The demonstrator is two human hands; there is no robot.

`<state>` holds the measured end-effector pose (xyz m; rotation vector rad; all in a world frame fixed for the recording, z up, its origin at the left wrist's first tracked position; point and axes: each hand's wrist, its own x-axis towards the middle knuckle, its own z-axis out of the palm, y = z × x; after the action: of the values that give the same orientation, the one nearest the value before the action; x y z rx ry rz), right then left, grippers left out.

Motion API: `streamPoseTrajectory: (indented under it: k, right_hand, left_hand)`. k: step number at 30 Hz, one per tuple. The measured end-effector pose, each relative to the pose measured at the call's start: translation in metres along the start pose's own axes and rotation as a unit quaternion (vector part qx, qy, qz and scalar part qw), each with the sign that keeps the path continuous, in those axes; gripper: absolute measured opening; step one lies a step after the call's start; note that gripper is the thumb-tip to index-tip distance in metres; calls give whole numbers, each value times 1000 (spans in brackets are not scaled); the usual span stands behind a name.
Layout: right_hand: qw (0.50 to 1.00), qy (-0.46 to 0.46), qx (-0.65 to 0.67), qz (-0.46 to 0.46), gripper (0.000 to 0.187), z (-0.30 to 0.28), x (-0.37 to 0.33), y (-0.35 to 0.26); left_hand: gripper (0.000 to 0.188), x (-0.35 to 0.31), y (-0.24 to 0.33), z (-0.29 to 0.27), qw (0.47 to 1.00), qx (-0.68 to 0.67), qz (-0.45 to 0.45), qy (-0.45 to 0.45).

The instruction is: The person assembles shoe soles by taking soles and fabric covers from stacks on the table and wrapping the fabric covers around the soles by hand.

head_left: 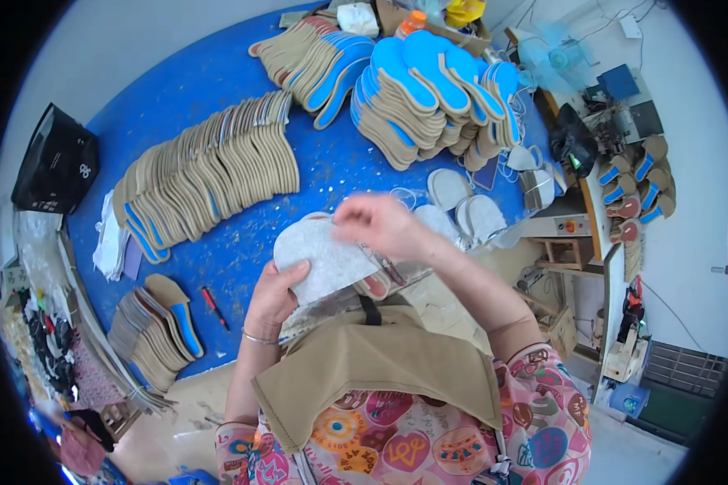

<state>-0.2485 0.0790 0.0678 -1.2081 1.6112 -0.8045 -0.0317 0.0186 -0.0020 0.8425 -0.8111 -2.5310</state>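
Item one, principal piece: a grey-white felt-like pad, round at its upper end, held at the centre of the frame, over the near edge of the blue surface.

Left hand: grip closed on the pad's lower left edge, thumb laid flat on the face. Right hand: at the pad's upper right edge, fingers bent and blurred; from where I stand I cannot tell whether its grip is narrow on anything.

Step in hand, as I judge it: working the single pad over by hand, left steadying, right busy at the rim. The next move would seem to call for a firm left hold and a light right pinch at that edge.

Also on the surface: similar pale pads, right of centre; a long row of tan insoles, left of centre; a pile of blue-topped insoles, top centre; a small insole stack, lower left; one red pen, just beside that stack.
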Motion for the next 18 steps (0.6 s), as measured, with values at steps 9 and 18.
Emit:
streamPoseTrajectory:
  k: [9, 18]
  right_hand:
    - [774, 377, -499, 99, 38, -200, 99, 47]
    - [803, 527, -277, 26, 25, -227, 118, 64]
  left_hand:
    - [55, -10, -2, -4, 959, -282, -17, -39]
    - [54, -9, 5, -17, 975, -215, 50, -15]
